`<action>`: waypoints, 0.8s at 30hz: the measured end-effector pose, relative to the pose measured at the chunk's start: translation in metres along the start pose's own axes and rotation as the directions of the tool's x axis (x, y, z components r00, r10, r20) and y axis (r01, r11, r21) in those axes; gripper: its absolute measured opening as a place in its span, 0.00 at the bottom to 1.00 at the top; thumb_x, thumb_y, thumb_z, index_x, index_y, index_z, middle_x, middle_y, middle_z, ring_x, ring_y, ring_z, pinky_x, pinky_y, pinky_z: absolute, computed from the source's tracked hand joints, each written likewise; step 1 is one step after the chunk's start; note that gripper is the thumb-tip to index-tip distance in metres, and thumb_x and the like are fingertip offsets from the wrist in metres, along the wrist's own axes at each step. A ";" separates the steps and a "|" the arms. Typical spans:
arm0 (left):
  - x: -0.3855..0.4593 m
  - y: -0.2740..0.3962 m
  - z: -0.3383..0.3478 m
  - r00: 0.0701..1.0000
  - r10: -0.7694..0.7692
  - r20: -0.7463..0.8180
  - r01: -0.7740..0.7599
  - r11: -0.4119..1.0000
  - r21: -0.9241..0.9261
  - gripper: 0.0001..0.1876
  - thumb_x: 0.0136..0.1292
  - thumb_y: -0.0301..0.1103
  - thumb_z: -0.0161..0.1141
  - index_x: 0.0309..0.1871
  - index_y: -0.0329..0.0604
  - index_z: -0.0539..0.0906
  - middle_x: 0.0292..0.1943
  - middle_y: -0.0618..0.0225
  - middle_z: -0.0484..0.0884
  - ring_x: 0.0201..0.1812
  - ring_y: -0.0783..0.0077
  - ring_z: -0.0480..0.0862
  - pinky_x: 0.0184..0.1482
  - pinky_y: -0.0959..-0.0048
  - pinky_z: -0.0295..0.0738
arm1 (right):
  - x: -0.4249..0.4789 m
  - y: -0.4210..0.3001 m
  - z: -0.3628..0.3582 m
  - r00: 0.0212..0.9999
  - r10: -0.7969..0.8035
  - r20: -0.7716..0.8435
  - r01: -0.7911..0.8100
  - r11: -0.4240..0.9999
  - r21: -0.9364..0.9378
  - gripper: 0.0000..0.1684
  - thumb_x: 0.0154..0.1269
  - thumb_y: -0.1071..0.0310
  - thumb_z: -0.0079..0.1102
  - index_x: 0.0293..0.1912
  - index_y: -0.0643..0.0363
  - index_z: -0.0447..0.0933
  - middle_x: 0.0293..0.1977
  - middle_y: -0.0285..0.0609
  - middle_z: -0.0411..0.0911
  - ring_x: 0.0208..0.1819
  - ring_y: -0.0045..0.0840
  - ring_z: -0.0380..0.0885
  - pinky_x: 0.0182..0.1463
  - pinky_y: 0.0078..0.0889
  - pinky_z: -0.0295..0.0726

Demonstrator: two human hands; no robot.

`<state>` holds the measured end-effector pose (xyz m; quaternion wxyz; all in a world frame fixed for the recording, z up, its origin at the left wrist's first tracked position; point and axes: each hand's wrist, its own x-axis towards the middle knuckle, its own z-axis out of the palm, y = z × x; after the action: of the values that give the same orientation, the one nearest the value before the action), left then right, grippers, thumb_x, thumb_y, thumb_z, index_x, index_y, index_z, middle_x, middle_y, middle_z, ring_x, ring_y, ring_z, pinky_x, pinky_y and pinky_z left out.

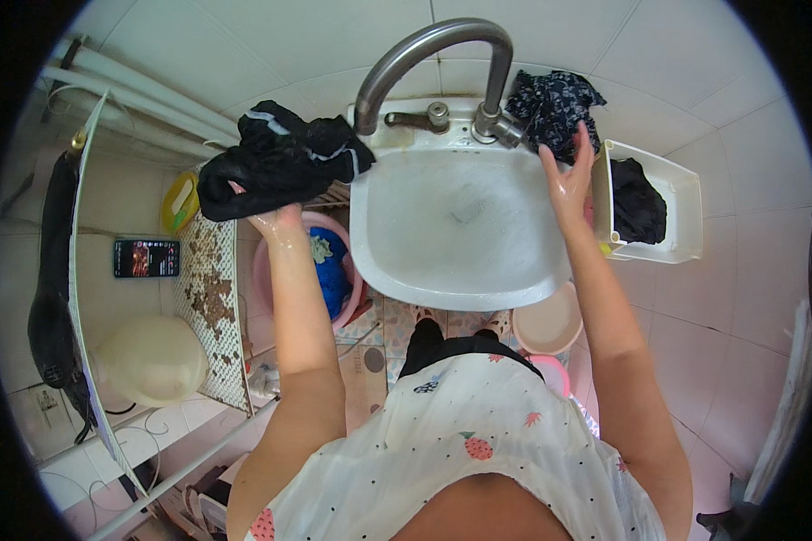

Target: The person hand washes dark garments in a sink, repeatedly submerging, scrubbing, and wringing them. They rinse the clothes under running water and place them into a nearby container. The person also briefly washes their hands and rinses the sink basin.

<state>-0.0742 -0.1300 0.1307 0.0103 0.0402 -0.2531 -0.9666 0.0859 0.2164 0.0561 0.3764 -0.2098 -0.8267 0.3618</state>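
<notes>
My left hand (pixel 277 216) grips a dark, bunched garment (pixel 277 159) with pale trim, left of the white washbasin (pixel 460 297). Its fingers are mostly hidden by the cloth. Over the basin's right rim, my right hand (pixel 572 182) has its fingers apart and holds nothing. Just beyond those fingers, a black patterned cloth (pixel 555 108) lies bunched at the basin's back right corner. A curved metal faucet (pixel 440 30) arches above the basin, its spout end pointing toward the back left corner. Cloudy water seems to cover the basin's bottom.
A white plastic bin (pixel 683 223) holding a black cloth (pixel 639 203) is right of the basin. Below left, a pink tub (pixel 262 270) contains blue fabric (pixel 331 277). A rusted perforated rack (pixel 210 284) stands left, near a phone (pixel 147 258). A beige basin (pixel 548 318) sits on the floor.
</notes>
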 end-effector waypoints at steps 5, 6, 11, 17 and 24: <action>-0.051 -0.033 -0.025 0.991 -0.136 -0.015 0.137 0.983 0.124 0.27 0.58 0.55 0.45 0.56 0.50 0.71 0.57 0.63 0.68 0.59 0.55 0.65 0.63 0.54 0.53 | -0.079 -0.029 0.044 0.704 0.376 0.603 -0.686 0.581 0.438 0.32 0.57 0.54 0.58 0.58 0.56 0.62 0.54 0.45 0.66 0.55 0.32 0.65 0.57 0.31 0.64; -0.068 -0.044 -0.017 0.973 -0.232 0.015 0.231 0.971 0.060 0.28 0.55 0.54 0.49 0.57 0.49 0.70 0.58 0.63 0.67 0.59 0.55 0.65 0.62 0.53 0.55 | -0.090 -0.047 0.053 0.523 0.506 0.685 -0.852 0.330 0.406 0.31 0.58 0.50 0.55 0.56 0.57 0.65 0.51 0.44 0.69 0.52 0.30 0.68 0.57 0.31 0.66; -0.099 -0.116 -0.049 0.829 -0.538 0.149 0.552 0.831 -0.072 0.29 0.50 0.42 0.59 0.58 0.48 0.68 0.57 0.64 0.68 0.57 0.61 0.67 0.60 0.59 0.60 | -0.113 -0.028 0.058 0.310 0.350 0.884 -0.778 -0.440 0.447 0.19 0.57 0.56 0.53 0.44 0.57 0.74 0.42 0.42 0.76 0.46 0.27 0.74 0.53 0.34 0.73; -0.077 -0.123 -0.078 0.829 -0.535 -0.162 0.472 0.514 0.716 0.26 0.54 0.23 0.51 0.59 0.46 0.66 0.58 0.60 0.67 0.55 0.66 0.70 0.53 0.71 0.67 | -0.109 0.026 0.014 0.573 0.616 0.540 -0.787 0.230 0.573 0.21 0.51 0.75 0.53 0.47 0.55 0.70 0.39 0.37 0.76 0.40 0.24 0.74 0.46 0.26 0.72; -0.085 -0.163 -0.065 0.680 -0.478 0.556 -0.728 -0.344 0.593 0.32 0.52 0.43 0.60 0.62 0.59 0.65 0.64 0.50 0.54 0.65 0.47 0.53 0.61 0.47 0.49 | -0.097 -0.017 0.009 0.908 0.187 0.375 0.042 0.850 -0.525 0.51 0.42 0.45 0.65 0.65 0.37 0.51 0.65 0.52 0.44 0.65 0.53 0.40 0.61 0.63 0.41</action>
<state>0.0160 -0.0160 0.0008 0.0164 -0.3717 -0.8996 -0.2287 0.1385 0.1412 0.0195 0.1080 -0.2544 -0.9451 0.1745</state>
